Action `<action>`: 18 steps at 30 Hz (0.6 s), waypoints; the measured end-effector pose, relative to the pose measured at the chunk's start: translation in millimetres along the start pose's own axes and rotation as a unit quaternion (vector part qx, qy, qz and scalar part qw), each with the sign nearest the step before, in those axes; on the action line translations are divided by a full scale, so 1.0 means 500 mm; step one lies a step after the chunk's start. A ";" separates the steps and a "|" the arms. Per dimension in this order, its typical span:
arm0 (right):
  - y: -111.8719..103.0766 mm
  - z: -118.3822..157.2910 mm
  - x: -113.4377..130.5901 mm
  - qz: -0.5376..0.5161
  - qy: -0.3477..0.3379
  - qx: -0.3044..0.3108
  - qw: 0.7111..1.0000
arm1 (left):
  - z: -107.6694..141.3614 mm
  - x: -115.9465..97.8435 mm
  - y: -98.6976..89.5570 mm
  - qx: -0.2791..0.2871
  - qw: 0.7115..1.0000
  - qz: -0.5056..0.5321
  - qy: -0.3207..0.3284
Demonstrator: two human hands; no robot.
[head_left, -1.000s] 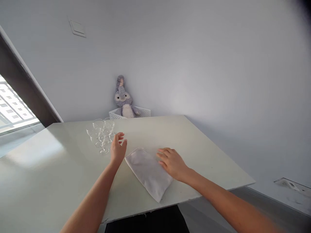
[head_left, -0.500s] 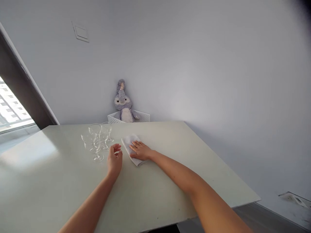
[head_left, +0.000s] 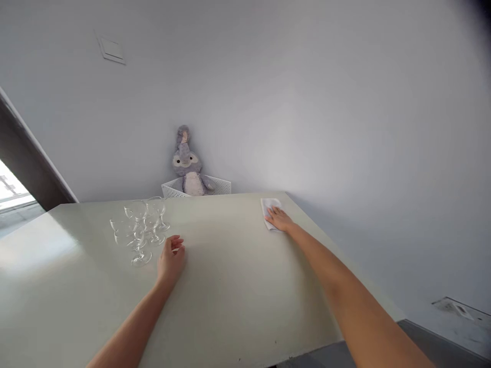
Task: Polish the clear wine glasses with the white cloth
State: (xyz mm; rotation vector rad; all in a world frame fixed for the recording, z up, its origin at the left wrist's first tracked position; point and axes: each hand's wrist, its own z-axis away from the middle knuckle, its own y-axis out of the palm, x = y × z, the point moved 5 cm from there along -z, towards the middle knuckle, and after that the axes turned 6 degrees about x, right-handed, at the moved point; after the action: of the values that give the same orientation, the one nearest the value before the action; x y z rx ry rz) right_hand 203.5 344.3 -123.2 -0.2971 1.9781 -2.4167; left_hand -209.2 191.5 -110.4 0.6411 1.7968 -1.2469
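My right hand [head_left: 279, 219] lies flat, fingers spread, on a folded white cloth [head_left: 270, 202] near the table's far right corner. It presses the cloth against the tabletop without gripping it. My left hand [head_left: 172, 259] rests on its side on the table, fingers loosely curled and thumb apart, with nothing in it. Just left of that hand stands a cluster of clear stemmed glasses [head_left: 141, 256], several of them, upright and close together. They overlap in view, so some bowls and stems are partly hidden.
The pale table [head_left: 230, 296] has its far edge close to the wall. Behind that edge a grey plush toy [head_left: 186, 161] sits in a white perforated basket [head_left: 223, 186]. A wall switch [head_left: 112, 49] is up at left; a socket panel [head_left: 460, 309] is low at right.
My right hand has slid the cloth right and away, from the table's middle to near its far right corner. My left hand stays beside the glasses. The view has shifted slightly right.
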 end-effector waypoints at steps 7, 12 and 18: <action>0.017 0.142 -0.182 0.040 0.080 -0.012 0.996 | -0.002 -0.001 0.001 -0.018 1.000 0.010 0.002; 0.040 0.151 -0.127 0.064 0.053 -0.018 0.996 | -0.002 -0.004 0.003 -0.029 0.999 0.017 0.007; 0.061 0.135 0.135 0.050 -0.125 -0.020 0.991 | 0.005 -0.012 -0.007 -0.053 0.995 0.082 0.015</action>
State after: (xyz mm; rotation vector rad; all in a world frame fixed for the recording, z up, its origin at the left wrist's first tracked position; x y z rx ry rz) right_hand 143.6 264.3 -130.5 -0.4656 1.8854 -2.1613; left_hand -207.7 188.0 -103.7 0.7351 1.7832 -1.0308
